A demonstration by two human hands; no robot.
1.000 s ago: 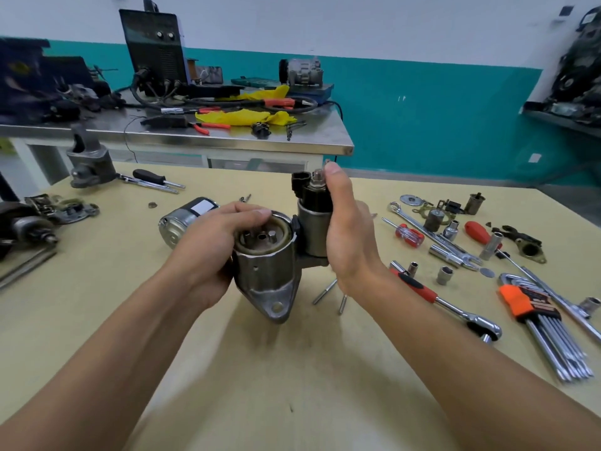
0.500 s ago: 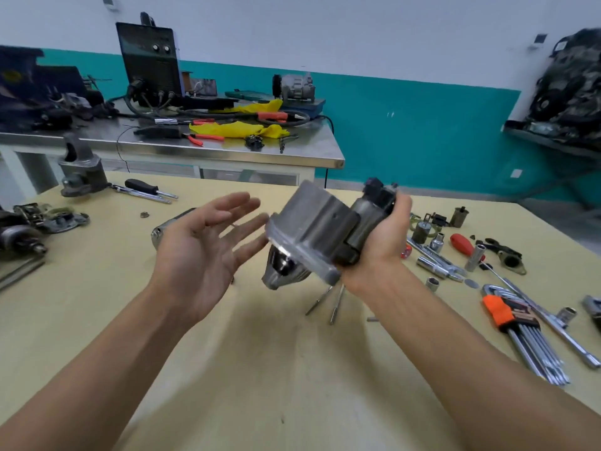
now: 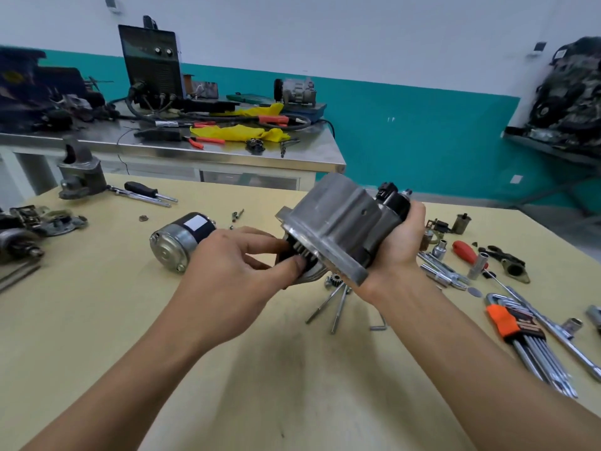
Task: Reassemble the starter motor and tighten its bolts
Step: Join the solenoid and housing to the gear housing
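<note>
My right hand (image 3: 398, 247) grips the starter's grey aluminium housing (image 3: 335, 222) from its right side, holding it tilted above the yellow table with the black solenoid end up by my fingers. My left hand (image 3: 234, 271) pinches the dark toothed pinion gear (image 3: 300, 252) at the housing's open lower end between thumb and fingers. The separate motor body (image 3: 180, 240), silver with a black sleeve and white label, lies on the table just behind my left hand. Two long through bolts (image 3: 328, 304) and a small loose gear (image 3: 335, 281) lie under the housing.
A ratchet, sockets (image 3: 442, 247), a red-handled screwdriver (image 3: 466, 250) and an orange hex key set (image 3: 520, 336) lie at the right. Other starter parts (image 3: 48, 219) and a nose casting (image 3: 81, 177) sit at the left. A steel bench (image 3: 227, 157) with a welder stands behind.
My left hand, open beside the housing half a second ago, has closed in and now pinches the pinion. My right hand holds the housing tilted, slightly higher and more to the right.
</note>
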